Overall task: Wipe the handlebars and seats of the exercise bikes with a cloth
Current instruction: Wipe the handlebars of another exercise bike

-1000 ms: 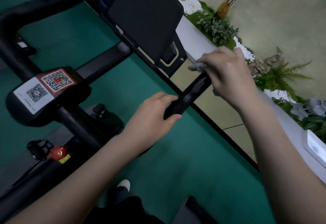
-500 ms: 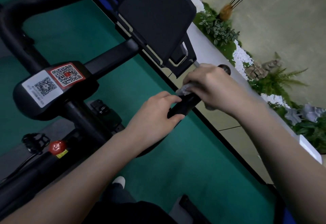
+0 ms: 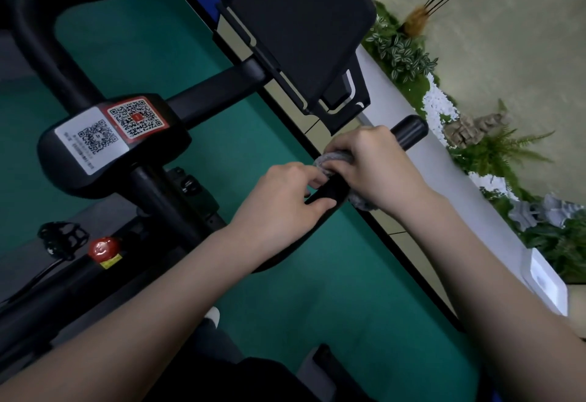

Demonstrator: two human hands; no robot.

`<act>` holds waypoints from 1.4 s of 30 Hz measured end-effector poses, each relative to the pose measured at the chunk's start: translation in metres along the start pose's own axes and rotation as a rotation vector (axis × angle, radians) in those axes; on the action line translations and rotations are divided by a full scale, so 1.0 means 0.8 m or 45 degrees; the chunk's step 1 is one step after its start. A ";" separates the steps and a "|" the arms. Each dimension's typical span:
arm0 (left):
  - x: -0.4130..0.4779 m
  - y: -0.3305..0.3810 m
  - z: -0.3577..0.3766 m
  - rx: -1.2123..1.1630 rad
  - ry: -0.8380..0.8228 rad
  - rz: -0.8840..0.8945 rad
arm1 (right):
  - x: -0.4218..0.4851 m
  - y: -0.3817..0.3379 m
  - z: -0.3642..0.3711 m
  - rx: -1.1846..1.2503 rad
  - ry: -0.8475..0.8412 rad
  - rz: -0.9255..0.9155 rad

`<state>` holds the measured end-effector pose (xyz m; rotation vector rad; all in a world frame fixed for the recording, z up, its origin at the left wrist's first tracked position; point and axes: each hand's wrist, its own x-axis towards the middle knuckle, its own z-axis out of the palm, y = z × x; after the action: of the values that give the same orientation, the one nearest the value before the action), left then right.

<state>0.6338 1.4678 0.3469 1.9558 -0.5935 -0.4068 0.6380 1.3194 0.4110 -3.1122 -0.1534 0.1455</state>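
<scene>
The right hand (image 3: 377, 167) was clenched round the grey cloth (image 3: 333, 158), which it held wrapped about the right horn of the black handlebar (image 3: 410, 131); only a fold of cloth showed above the knuckles and a tuft under the wrist, the rest being covered by the palm. Just beside it, lower on the same bar, the left hand (image 3: 279, 205) grasped the handlebar with curled fingers, its thumb laid across the bar and its fingertips nearly touching the cloth. The bar between and beneath the two hands was hidden, with only its rounded end showing past the right knuckles. The console (image 3: 301, 21) stood above, its top cut off by the frame. On the stem sat two QR stickers (image 3: 111, 129), their small print too blurred to read. A red knob (image 3: 103, 248) and a pedal (image 3: 61, 237) lay dim at lower left
</scene>
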 end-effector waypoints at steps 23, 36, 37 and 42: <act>0.031 0.024 0.019 0.119 -0.008 0.178 | -0.013 0.062 0.007 1.095 1.342 0.852; 0.027 0.018 0.013 0.116 -0.013 0.250 | -0.039 0.004 0.077 2.197 1.319 0.911; 0.025 0.017 0.012 0.118 -0.015 0.255 | -0.041 -0.001 0.080 2.153 1.311 0.920; 0.020 0.015 0.008 0.141 -0.046 0.272 | -0.056 -0.025 0.104 1.992 1.309 0.946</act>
<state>0.6407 1.4496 0.3543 1.9681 -0.8545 -0.2807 0.5839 1.3361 0.3326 -1.2660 0.7221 -0.8342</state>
